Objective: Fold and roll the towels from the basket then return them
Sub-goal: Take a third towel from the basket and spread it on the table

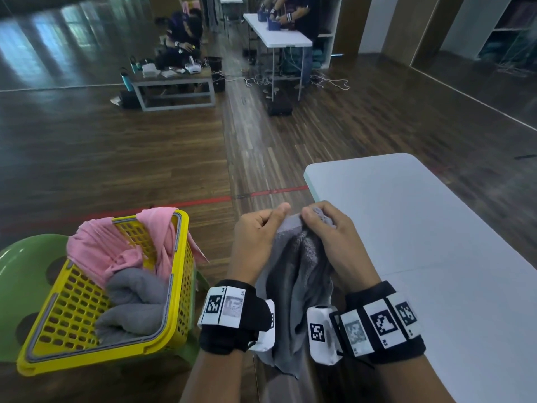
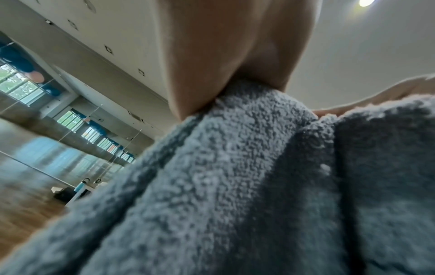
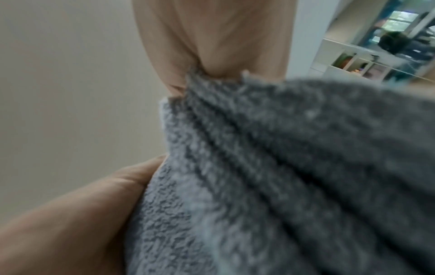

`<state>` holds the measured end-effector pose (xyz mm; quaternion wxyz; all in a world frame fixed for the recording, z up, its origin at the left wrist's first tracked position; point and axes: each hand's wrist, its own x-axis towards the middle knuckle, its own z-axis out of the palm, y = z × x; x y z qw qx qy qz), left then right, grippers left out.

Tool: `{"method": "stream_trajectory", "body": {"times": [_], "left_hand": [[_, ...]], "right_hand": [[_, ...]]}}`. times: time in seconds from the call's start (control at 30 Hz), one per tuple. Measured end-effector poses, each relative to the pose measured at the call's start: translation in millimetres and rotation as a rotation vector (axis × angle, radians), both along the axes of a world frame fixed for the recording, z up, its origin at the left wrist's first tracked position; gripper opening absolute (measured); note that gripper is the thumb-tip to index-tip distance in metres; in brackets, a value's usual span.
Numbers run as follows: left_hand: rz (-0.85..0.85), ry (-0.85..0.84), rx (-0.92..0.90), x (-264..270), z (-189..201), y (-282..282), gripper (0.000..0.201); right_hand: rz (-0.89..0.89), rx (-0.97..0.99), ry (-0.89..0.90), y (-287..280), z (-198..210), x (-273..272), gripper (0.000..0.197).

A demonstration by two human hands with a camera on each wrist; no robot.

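A grey towel [image 1: 296, 274] hangs bunched in the air between my two hands, just left of the white table [image 1: 421, 242]. My left hand [image 1: 261, 228] pinches its top edge with thumb over curled fingers, and my right hand [image 1: 322, 225] grips the same edge a little to the right. The towel's pile fills the left wrist view [image 2: 235, 186] and the right wrist view [image 3: 270, 176], where the fingers pinch its hem. The yellow basket [image 1: 171, 330] stands at lower left, holding a pink towel [image 1: 116, 245] draped over its rim and grey towels [image 1: 133, 306] inside.
The basket sits on a green plastic chair [image 1: 26, 280]. Wooden floor with a red tape line [image 1: 203, 202] stretches ahead. Far off stand a low bench [image 1: 174, 82] and a white table [image 1: 276, 36] with people at them.
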<state>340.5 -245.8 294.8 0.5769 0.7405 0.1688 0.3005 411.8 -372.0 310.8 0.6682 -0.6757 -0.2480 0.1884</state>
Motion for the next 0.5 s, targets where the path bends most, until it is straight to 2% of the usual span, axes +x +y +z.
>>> {"method": "stream_trajectory", "body": {"times": [0.07, 0.17, 0.27, 0.4, 0.5], "left_hand": [[0.042, -0.011, 0.008, 2.7, -2.1, 3.2, 0.053], [0.003, -0.007, -0.062, 4.9, -3.3, 0.7, 0.057], [-0.036, 0.005, -0.077, 1.7, -1.7, -1.1, 0.053], [-0.031, 0.009, -0.014, 0.1, 0.2, 1.1, 0.052], [-0.021, -0.016, -0.018, 3.7, 0.8, 1.2, 0.053]], "right_hand": [[0.11, -0.084, 0.034, 0.6, 2.4, -4.3, 0.02], [0.334, -0.154, 0.083, -0.1, 5.9, -12.8, 0.023], [0.253, -0.094, 0.019, -2.3, 6.0, -5.4, 0.03], [0.066, -0.021, -0.018, -2.7, 3.0, 5.5, 0.008], [0.116, -0.088, 0.031, 1.4, 1.6, -3.2, 0.015]]}}
